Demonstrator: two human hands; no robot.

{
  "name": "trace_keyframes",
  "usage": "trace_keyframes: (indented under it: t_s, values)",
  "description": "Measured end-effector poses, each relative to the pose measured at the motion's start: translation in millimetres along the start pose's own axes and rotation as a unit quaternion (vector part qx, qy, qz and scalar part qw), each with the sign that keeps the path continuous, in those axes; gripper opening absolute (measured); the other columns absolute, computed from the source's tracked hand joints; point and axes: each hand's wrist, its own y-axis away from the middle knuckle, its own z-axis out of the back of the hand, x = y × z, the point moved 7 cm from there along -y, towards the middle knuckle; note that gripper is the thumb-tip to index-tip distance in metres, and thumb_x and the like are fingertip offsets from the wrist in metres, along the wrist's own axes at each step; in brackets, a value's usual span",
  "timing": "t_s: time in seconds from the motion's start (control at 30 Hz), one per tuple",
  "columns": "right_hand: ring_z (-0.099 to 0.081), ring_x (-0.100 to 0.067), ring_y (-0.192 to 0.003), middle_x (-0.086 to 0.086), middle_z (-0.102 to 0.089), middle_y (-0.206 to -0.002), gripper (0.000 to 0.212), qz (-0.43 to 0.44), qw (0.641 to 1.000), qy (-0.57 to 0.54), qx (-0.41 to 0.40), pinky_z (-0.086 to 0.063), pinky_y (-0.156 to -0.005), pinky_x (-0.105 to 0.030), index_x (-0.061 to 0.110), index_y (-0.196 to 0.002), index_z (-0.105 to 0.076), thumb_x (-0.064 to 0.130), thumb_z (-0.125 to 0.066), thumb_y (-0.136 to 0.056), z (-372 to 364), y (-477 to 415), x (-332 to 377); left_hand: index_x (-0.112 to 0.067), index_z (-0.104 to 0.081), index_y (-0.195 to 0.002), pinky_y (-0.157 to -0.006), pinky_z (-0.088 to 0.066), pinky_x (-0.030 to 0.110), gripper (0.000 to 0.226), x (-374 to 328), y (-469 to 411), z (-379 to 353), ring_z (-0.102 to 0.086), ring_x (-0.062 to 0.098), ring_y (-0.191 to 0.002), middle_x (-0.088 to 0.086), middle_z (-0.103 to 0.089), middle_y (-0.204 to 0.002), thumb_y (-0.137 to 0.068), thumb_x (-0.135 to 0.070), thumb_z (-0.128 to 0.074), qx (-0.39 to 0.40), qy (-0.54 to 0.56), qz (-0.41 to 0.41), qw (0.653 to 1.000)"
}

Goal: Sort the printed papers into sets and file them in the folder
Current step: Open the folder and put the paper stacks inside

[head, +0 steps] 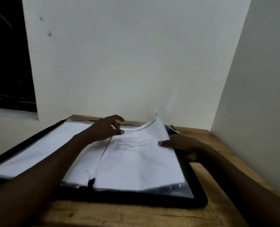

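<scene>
Probably light, limp papers (136,164), easily creased; best taken by an edge. Right hand (183,145) pinching their raised right edge; left hand (103,130) curled at top, grip unclear.

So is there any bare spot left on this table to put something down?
Bare wooden table shows in front of the open black folder, along the near edge, and right of it toward the side wall. The far end is crowded: left hand, right hand, the lifted sheet, pens.

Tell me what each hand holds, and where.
Right hand pinches the printed sheet at its right edge, thumb on top. Left hand sits curled at the sheet's top left corner; whether it grips cannot be told.
</scene>
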Motion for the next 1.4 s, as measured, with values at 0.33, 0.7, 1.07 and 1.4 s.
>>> trace_keyframes:
  t_s: [0.33, 0.7, 1.07, 1.4]
  values:
    - [-0.073, -0.029, -0.073, -0.019, -0.073, -0.091, 0.02, 0.022, 0.994, -0.008, 0.104, -0.058, -0.052, -0.028, -0.003, -0.113, -0.059, -0.004, -0.051, -0.095, -75.0, 71.3, 39.0, -0.023, -0.05, -0.129, -0.088, -0.057, 0.046, 0.06, -12.3, 72.8, 10.8, -0.071, 0.034, -0.096, 0.014, -0.064, -0.115, -0.081, -0.055, -0.067, 0.077, 0.245, 0.066, 0.964]
    - [-0.072, -0.03, -0.067, -0.024, -0.072, -0.083, 0.046, 0.235, 0.95, 0.206, -0.007, -0.061, -0.066, -0.035, -0.002, -0.132, -0.045, 0.008, -0.06, -0.089, -163.9, 93.1, 142.1, -0.015, -0.05, -0.13, -0.078, -0.058, 0.053, 0.084, 1.4, 85.8, 97.0, -0.07, 0.04, -0.097, 0.023, -0.065, -0.116, -0.073, -0.076, -0.056, -0.011, 0.374, 0.097, 0.922]
    - [-0.059, -0.013, -0.115, 0.002, -0.069, -0.118, 0.033, 0.3, 0.856, 0.419, -0.03, -0.039, -0.092, -0.02, 0.02, -0.12, -0.066, 0.035, -0.063, -0.09, -248.7, 32.1, 132.1, -0.01, -0.051, -0.132, -0.063, -0.059, 0.033, 0.058, 97.0, 127.5, 163.2, -0.067, 0.029, -0.085, 0.019, -0.064, -0.106, -0.081, 0.01, -0.068, -0.064, 0.276, 0.254, 0.925]
    - [-0.021, -0.028, -0.145, 0.002, -0.024, -0.158, 0.073, 0.166, 0.847, 0.501, -0.058, -0.02, -0.113, -0.058, 0.035, -0.149, -0.027, 0.075, -0.033, -0.088, -230.8, -41.9, 54.3, -0.006, -0.062, -0.117, -0.061, -0.045, 0.026, 0.035, 148.4, 133.6, 155.2, -0.058, 0.021, -0.075, 0.016, -0.066, -0.094, -0.085, 0.008, -0.062, -0.072, 0.138, 0.289, 0.945]
